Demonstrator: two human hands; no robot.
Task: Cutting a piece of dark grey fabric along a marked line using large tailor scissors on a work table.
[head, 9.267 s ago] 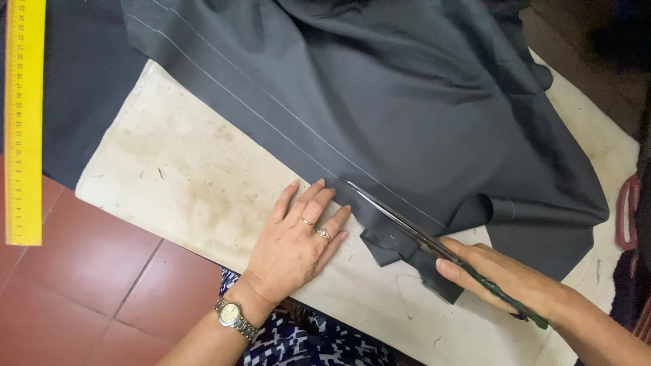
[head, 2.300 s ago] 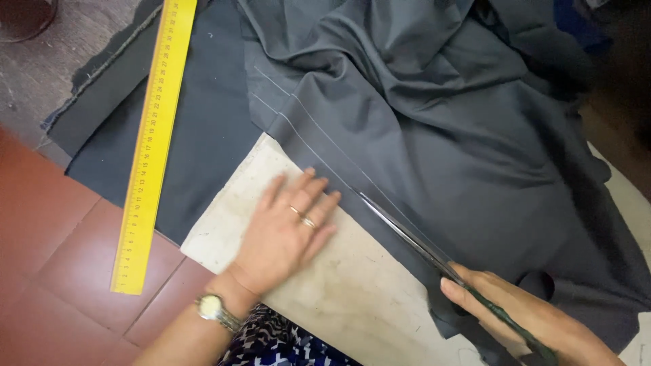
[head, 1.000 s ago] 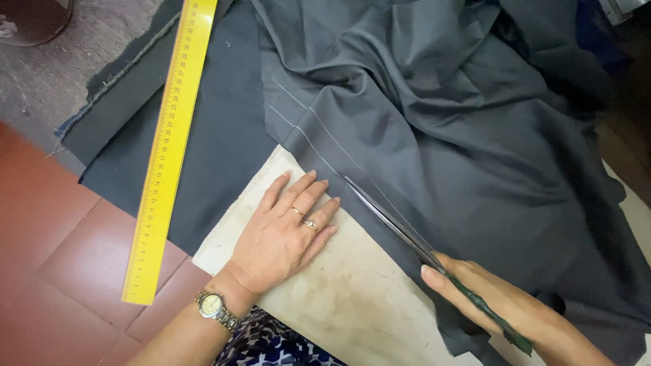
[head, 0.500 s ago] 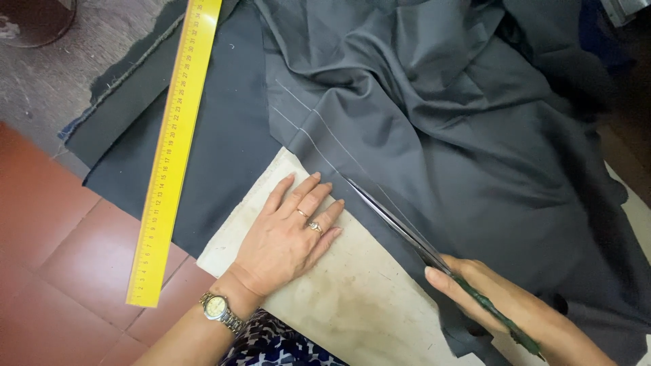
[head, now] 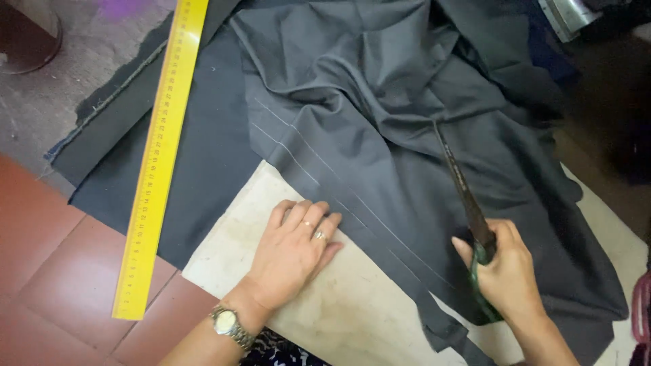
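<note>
Dark grey cloth (head: 380,115) with white chalk lines lies spread over a pale worn board (head: 339,305) on the floor. My left hand (head: 298,247), with rings and a wristwatch, rests flat on the board, fingertips at the cloth's cut edge. My right hand (head: 505,274) grips the green handles of long scissors (head: 461,183). The blades are lifted off the cut line and point up and away over the cloth. A cut strip of cloth (head: 441,325) hangs loose at the near edge.
A long yellow ruler (head: 163,149) lies on the cloth to the left. Red floor tiles (head: 41,271) sit at the lower left and bare concrete (head: 61,95) at the upper left. A dark round object (head: 27,37) stands in the top left corner.
The scissors have left the cut line along the chalk marks and swung up, now pointing away over the cloth. My right hand moved up with them. My left hand stayed flat.
</note>
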